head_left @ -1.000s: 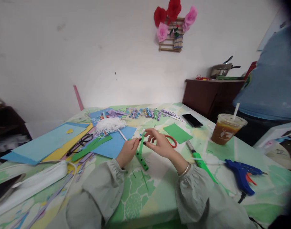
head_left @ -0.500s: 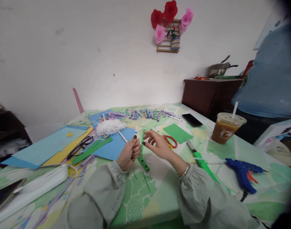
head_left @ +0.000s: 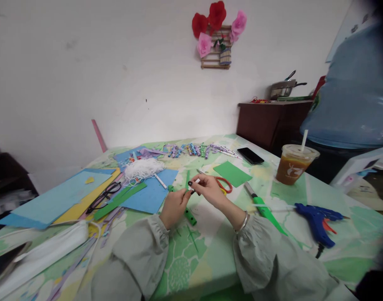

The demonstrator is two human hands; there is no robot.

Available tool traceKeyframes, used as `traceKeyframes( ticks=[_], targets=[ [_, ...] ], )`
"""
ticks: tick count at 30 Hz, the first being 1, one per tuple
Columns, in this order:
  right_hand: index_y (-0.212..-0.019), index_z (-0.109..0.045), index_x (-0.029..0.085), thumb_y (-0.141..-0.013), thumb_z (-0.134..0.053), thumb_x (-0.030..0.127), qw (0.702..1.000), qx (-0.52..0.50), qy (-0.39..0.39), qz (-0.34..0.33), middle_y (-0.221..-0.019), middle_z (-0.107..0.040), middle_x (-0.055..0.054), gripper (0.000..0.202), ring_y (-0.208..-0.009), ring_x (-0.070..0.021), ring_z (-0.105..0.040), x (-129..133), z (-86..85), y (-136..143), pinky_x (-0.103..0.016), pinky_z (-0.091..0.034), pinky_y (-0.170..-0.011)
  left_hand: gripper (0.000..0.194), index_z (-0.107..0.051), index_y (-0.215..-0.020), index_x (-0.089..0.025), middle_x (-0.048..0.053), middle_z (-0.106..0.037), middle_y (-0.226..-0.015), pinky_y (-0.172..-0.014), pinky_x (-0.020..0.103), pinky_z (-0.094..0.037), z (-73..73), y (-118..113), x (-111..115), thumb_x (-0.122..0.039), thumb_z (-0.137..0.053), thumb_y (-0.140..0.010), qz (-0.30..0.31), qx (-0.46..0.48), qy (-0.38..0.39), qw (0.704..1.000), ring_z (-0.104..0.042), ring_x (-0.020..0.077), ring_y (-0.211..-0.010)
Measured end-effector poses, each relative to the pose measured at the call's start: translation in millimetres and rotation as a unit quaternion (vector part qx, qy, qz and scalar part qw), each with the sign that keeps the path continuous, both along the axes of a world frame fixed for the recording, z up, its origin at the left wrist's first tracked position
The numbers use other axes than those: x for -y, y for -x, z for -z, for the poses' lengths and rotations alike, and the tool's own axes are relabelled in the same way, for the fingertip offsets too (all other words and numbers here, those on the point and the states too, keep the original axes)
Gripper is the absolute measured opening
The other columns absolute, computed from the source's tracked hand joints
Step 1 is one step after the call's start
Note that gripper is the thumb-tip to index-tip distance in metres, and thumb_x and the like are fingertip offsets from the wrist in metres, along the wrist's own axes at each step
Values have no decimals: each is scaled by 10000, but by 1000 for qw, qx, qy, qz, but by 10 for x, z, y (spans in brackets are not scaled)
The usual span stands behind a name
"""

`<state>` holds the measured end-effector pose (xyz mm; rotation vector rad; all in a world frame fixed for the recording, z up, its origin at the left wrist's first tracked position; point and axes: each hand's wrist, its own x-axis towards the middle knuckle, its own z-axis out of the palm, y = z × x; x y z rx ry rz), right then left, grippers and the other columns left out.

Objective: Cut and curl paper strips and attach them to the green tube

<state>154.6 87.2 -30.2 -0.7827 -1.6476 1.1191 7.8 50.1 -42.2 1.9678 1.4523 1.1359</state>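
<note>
My left hand (head_left: 175, 206) and my right hand (head_left: 208, 189) meet over the middle of the table, with their fingertips together. Between the pinched fingers shows a slim white stick (head_left: 196, 181); most of it is hidden by the hands. A green strip with dark dots (head_left: 190, 217) passes beneath my left hand, its far end showing beyond the knuckles. Just past my right hand lie scissors (head_left: 224, 184) with red and yellow handles. A white dotted stick (head_left: 160, 181) rests on blue paper (head_left: 147, 199) to the left.
White string (head_left: 144, 169), glasses (head_left: 104, 197) and coloured sheets (head_left: 58, 190) lie left. Curled paper pieces (head_left: 191, 149) line the back. On the right are green paper (head_left: 232, 173), a phone (head_left: 250, 155), a green-handled knife (head_left: 266, 211), a blue glue gun (head_left: 317, 221) and a drink cup (head_left: 294, 165).
My left hand has turned over from an upright fist, lowering the white stick. My right hand's spread fingers have closed in on it. The view has shifted slightly.
</note>
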Motion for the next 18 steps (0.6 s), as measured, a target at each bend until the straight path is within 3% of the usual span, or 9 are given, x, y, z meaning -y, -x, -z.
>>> traceKeyframes(
  ticks=[4, 8, 13, 18],
  targets=[
    [-724, -592, 166, -706, -654, 433, 999, 1, 37, 5, -556, -553, 30, 275, -440, -77, -465, 8, -12, 1, -199, -364, -427, 283, -482, -582, -202, 8, -477, -505, -535, 277, -212, -5, 37, 35, -353, -486, -822, -39, -106, -55, 992, -431, 153, -499],
    [-622, -618, 145, -690, -692, 421, 995, 44, 81, -47, -465, -549, 11, 294, -437, -94, -505, 39, -16, -19, -199, -388, -424, 270, -567, -658, -193, 65, -613, -620, -561, 280, -269, 12, 70, 59, -332, -451, -857, -36, -173, -89, 980, -544, 189, -592],
    [-645, -684, 116, -675, -703, 456, 988, 56, 103, -102, -579, -645, -43, 341, -488, -103, -566, 77, -35, -56, -233, -478, -505, 275, -604, -680, -181, 89, -666, -681, -590, 285, -325, 14, 83, 68, -290, -437, -869, -17, -207, -98, 973, -597, 208, -653],
    [-615, -689, 111, -644, -728, 445, 988, 53, 100, -108, -539, -632, -28, 338, -449, -83, -532, 83, -83, -89, -210, -448, -467, 254, -611, -733, -184, 55, -684, -708, -618, 263, -371, -25, 92, 53, -285, -436, -887, 37, -199, -81, 976, -614, 178, -667]
  ],
)
